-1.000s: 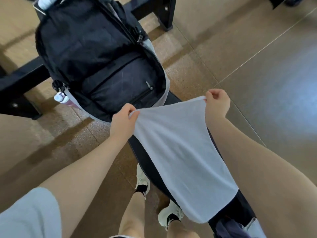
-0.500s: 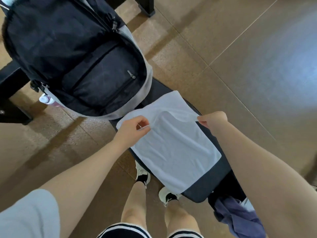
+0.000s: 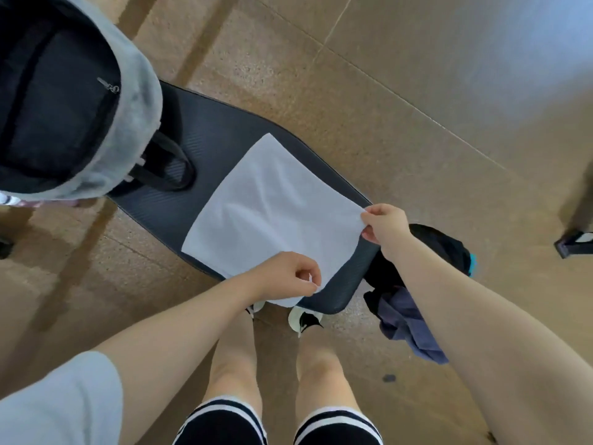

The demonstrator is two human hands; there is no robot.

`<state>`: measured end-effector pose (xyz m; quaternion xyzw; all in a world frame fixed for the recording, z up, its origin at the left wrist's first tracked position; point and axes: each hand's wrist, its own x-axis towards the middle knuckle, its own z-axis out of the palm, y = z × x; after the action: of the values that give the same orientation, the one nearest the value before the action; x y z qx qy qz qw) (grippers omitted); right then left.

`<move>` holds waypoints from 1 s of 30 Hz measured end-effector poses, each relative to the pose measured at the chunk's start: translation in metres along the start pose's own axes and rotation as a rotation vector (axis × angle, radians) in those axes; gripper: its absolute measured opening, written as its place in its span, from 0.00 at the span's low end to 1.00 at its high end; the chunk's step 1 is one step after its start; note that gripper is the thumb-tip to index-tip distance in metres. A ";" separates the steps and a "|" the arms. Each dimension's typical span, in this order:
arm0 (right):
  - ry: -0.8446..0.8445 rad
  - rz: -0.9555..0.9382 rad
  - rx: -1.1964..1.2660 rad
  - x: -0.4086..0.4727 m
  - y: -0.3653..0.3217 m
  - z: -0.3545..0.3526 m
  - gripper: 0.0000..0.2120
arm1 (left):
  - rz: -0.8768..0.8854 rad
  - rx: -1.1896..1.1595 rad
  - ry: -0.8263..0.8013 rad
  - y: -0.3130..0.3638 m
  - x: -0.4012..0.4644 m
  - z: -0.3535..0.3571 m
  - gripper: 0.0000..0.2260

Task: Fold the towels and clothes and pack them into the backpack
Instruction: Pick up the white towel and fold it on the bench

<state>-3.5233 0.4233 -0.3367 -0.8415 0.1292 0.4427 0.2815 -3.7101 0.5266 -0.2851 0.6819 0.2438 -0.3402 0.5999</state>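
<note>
A white towel (image 3: 266, 213) lies folded over on the black padded bench (image 3: 208, 136). My left hand (image 3: 288, 276) pinches its near corner at the bench's front edge. My right hand (image 3: 383, 224) pinches the towel's right corner. The black and grey backpack (image 3: 64, 101) stands unzipped at the bench's far left end, its dark inside showing. A purple-blue garment (image 3: 407, 319) and a dark garment (image 3: 436, 242) hang in a heap off the bench's right end, partly behind my right forearm.
Brown tiled floor surrounds the bench. My legs and white shoes (image 3: 301, 316) stand at the bench's near edge. A black metal foot (image 3: 574, 244) of some equipment stands at the right edge. A small dark speck (image 3: 389, 378) lies on the floor.
The towel went from hanging in the air between my hands to lying doubled on the bench. Both hands brought its top edge down toward me to the near corners.
</note>
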 end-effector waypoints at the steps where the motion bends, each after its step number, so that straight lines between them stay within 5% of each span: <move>1: -0.021 -0.026 -0.015 0.003 0.006 -0.002 0.05 | -0.007 0.051 -0.049 0.002 0.007 0.009 0.06; 9: 0.006 -0.232 -0.129 0.038 0.053 0.005 0.02 | -0.288 0.459 -0.252 -0.043 0.056 0.032 0.09; 11: 0.011 -0.277 -0.125 0.042 0.058 0.008 0.03 | -0.319 0.513 -0.171 -0.048 0.060 0.021 0.11; 16: 0.092 -0.380 -0.151 0.048 0.061 0.013 0.05 | -0.110 0.469 0.486 -0.046 0.082 -0.034 0.09; 18: 0.093 -0.397 -0.165 0.048 0.059 0.017 0.02 | -0.030 0.474 0.596 -0.038 0.097 -0.062 0.14; 23: 0.158 -0.376 -0.250 0.052 0.057 0.035 0.07 | 0.004 0.756 0.572 -0.023 0.130 -0.117 0.20; 26: 0.160 -0.286 -0.211 0.049 0.056 0.047 0.15 | -0.013 0.863 0.526 -0.025 0.138 -0.136 0.14; 30: 0.236 -0.350 -0.255 0.054 0.052 0.046 0.09 | 0.072 0.969 0.489 -0.030 0.137 -0.154 0.10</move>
<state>-3.5474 0.4096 -0.4198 -0.9257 -0.0436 0.2986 0.2281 -3.6167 0.6724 -0.4007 0.9475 0.1683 -0.2243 0.1540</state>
